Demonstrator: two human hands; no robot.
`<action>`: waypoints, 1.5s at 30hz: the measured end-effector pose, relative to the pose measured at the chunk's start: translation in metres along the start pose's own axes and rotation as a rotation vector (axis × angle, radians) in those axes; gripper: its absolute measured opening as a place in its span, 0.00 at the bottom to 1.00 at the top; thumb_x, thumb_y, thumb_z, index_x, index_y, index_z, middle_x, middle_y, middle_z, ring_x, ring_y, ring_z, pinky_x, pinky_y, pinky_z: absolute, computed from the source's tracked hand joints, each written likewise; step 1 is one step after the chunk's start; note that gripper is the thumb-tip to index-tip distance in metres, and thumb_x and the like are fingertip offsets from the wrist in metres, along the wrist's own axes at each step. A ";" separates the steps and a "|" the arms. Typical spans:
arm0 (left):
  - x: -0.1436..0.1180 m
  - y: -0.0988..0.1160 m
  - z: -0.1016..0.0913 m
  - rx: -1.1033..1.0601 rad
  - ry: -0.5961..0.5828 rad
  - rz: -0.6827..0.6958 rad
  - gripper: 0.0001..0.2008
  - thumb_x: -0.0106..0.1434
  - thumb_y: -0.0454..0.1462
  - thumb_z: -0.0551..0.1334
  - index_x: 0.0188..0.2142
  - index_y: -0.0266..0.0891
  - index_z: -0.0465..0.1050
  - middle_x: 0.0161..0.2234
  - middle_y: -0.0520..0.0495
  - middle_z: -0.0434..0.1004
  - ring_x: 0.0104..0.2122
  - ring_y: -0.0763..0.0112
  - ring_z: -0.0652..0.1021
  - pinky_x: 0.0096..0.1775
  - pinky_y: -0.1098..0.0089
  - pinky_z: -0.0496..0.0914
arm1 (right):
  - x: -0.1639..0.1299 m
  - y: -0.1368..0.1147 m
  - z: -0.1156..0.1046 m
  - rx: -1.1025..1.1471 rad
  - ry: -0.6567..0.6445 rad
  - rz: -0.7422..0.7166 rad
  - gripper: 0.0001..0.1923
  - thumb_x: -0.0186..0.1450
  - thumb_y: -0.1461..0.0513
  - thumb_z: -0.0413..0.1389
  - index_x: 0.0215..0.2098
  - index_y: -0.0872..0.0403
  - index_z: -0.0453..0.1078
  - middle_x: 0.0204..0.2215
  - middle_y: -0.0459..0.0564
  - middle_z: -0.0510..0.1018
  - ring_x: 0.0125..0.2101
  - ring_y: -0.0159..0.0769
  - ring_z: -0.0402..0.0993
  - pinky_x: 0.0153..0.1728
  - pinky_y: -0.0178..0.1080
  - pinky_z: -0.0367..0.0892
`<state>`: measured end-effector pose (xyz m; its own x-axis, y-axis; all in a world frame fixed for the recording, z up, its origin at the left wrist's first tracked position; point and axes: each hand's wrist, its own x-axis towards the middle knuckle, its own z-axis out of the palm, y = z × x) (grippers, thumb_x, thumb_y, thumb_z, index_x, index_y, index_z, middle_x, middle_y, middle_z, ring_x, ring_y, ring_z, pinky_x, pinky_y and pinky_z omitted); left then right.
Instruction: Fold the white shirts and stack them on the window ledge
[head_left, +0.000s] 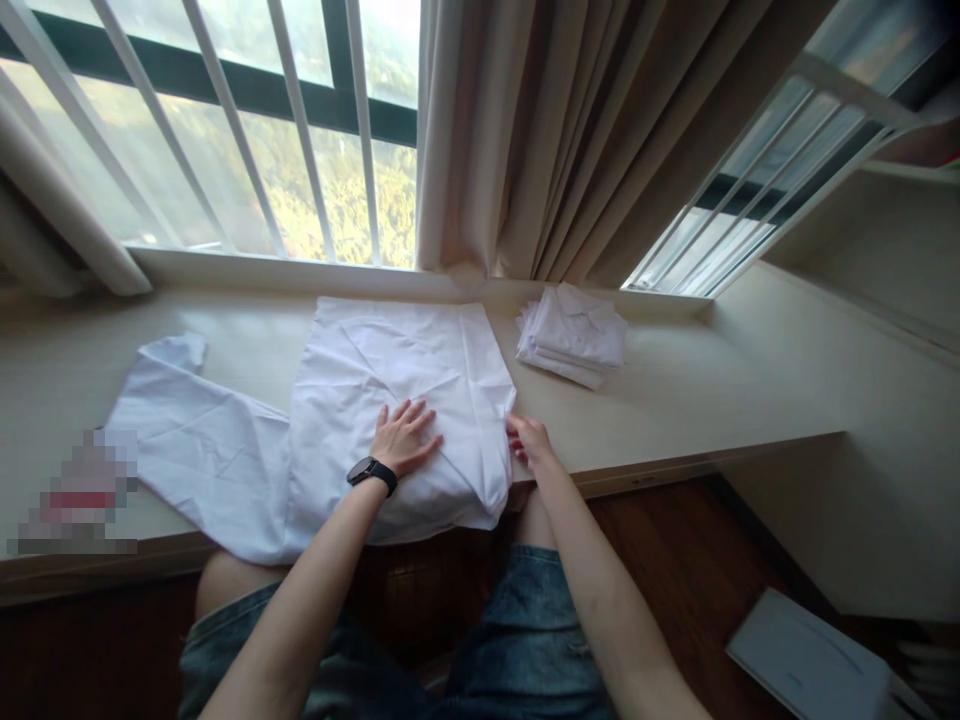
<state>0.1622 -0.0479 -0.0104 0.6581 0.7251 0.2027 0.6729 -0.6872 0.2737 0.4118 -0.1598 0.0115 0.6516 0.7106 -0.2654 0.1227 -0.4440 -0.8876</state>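
— On the sill, which step was it?

— Folding, by my reading. The shirt lay spread flat, one sleeve trailing off to the left. The left hand pressed it down with fingers splayed; the right hand pinched its right edge.

— And the next move?

— I'd judge it called for keeping the palm as anchor while that edge came over evenly, matching the folded pile nearby.

— Any writing?

— None legible; the watch showed no brand.
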 end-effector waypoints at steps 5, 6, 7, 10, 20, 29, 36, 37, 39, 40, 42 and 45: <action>-0.001 -0.001 0.000 -0.003 0.013 -0.006 0.31 0.66 0.56 0.55 0.65 0.49 0.64 0.67 0.46 0.63 0.67 0.51 0.59 0.66 0.43 0.47 | 0.018 -0.012 0.011 0.009 -0.074 -0.040 0.14 0.51 0.56 0.65 0.30 0.58 0.73 0.25 0.46 0.76 0.25 0.29 0.68 0.24 0.30 0.61; -0.001 -0.002 0.000 -0.001 0.012 -0.004 0.31 0.66 0.56 0.55 0.65 0.50 0.65 0.67 0.46 0.62 0.67 0.51 0.59 0.66 0.43 0.47 | 0.019 -0.013 0.012 0.002 -0.060 -0.053 0.15 0.50 0.57 0.65 0.32 0.57 0.73 0.27 0.46 0.78 0.26 0.30 0.69 0.25 0.29 0.62; -0.001 -0.002 0.000 0.001 0.010 0.000 0.30 0.66 0.56 0.55 0.64 0.51 0.65 0.67 0.47 0.62 0.67 0.50 0.59 0.66 0.42 0.47 | 0.020 -0.014 0.012 -0.015 -0.040 -0.057 0.16 0.51 0.56 0.65 0.35 0.57 0.74 0.30 0.47 0.79 0.28 0.31 0.71 0.26 0.30 0.63; -0.001 -0.002 -0.001 -0.003 -0.004 0.018 0.30 0.66 0.56 0.55 0.65 0.52 0.64 0.68 0.48 0.60 0.68 0.50 0.57 0.66 0.41 0.46 | 0.020 -0.017 0.012 -0.094 -0.002 -0.023 0.18 0.55 0.54 0.62 0.40 0.57 0.73 0.31 0.50 0.79 0.27 0.33 0.71 0.24 0.31 0.64; -0.002 -0.001 -0.001 -0.007 -0.003 0.011 0.29 0.66 0.54 0.57 0.63 0.50 0.67 0.68 0.48 0.61 0.67 0.51 0.59 0.66 0.41 0.47 | -0.001 -0.054 0.040 -0.522 0.166 -0.293 0.18 0.65 0.62 0.49 0.49 0.57 0.75 0.41 0.57 0.80 0.41 0.44 0.75 0.40 0.38 0.66; -0.004 -0.002 -0.002 -0.004 0.022 0.014 0.28 0.66 0.52 0.56 0.63 0.48 0.67 0.67 0.46 0.63 0.66 0.52 0.61 0.66 0.44 0.48 | -0.061 -0.049 0.054 -0.885 -0.136 -0.389 0.32 0.68 0.47 0.51 0.65 0.53 0.61 0.53 0.59 0.76 0.51 0.46 0.74 0.49 0.41 0.66; -0.002 -0.002 0.000 -0.025 0.016 -0.010 0.27 0.66 0.51 0.57 0.62 0.50 0.68 0.67 0.48 0.63 0.67 0.54 0.60 0.67 0.45 0.46 | -0.118 0.026 0.025 -0.659 0.016 -0.271 0.17 0.65 0.49 0.57 0.42 0.52 0.70 0.39 0.56 0.80 0.39 0.44 0.77 0.37 0.38 0.66; -0.002 -0.002 0.000 -0.031 0.009 -0.014 0.27 0.66 0.51 0.58 0.62 0.51 0.68 0.67 0.48 0.63 0.67 0.53 0.59 0.67 0.45 0.45 | -0.123 0.032 0.025 -0.624 0.021 -0.264 0.15 0.64 0.48 0.58 0.39 0.51 0.69 0.36 0.54 0.80 0.36 0.43 0.77 0.35 0.37 0.65; -0.001 -0.002 -0.001 -0.038 0.000 -0.018 0.27 0.65 0.51 0.58 0.62 0.51 0.68 0.67 0.48 0.63 0.67 0.53 0.59 0.67 0.44 0.45 | -0.131 0.041 0.027 -0.576 0.063 -0.256 0.13 0.64 0.50 0.58 0.33 0.50 0.66 0.29 0.50 0.78 0.31 0.41 0.75 0.31 0.37 0.64; -0.001 -0.001 -0.001 -0.040 0.000 -0.018 0.27 0.65 0.51 0.58 0.62 0.50 0.68 0.67 0.48 0.63 0.67 0.53 0.59 0.67 0.44 0.45 | -0.134 0.044 0.030 -0.571 0.103 -0.276 0.11 0.65 0.53 0.56 0.31 0.50 0.65 0.27 0.49 0.76 0.29 0.40 0.74 0.31 0.36 0.63; -0.001 -0.001 -0.001 -0.041 0.005 -0.014 0.26 0.66 0.50 0.58 0.62 0.50 0.68 0.67 0.48 0.63 0.67 0.53 0.60 0.67 0.45 0.46 | -0.141 0.049 0.035 -0.604 0.197 -0.372 0.07 0.67 0.60 0.52 0.30 0.50 0.64 0.27 0.49 0.74 0.30 0.39 0.73 0.32 0.36 0.63; -0.002 -0.001 -0.001 -0.039 0.010 -0.004 0.25 0.66 0.50 0.57 0.61 0.50 0.69 0.66 0.48 0.64 0.67 0.54 0.60 0.67 0.45 0.46 | -0.152 0.059 0.047 -0.685 0.248 -0.550 0.07 0.65 0.66 0.48 0.33 0.51 0.65 0.33 0.51 0.72 0.35 0.39 0.73 0.35 0.35 0.66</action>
<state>0.1603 -0.0487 -0.0100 0.6518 0.7284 0.2112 0.6617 -0.6823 0.3109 0.2852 -0.2682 -0.0184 0.5019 0.8157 0.2876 0.8299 -0.3605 -0.4259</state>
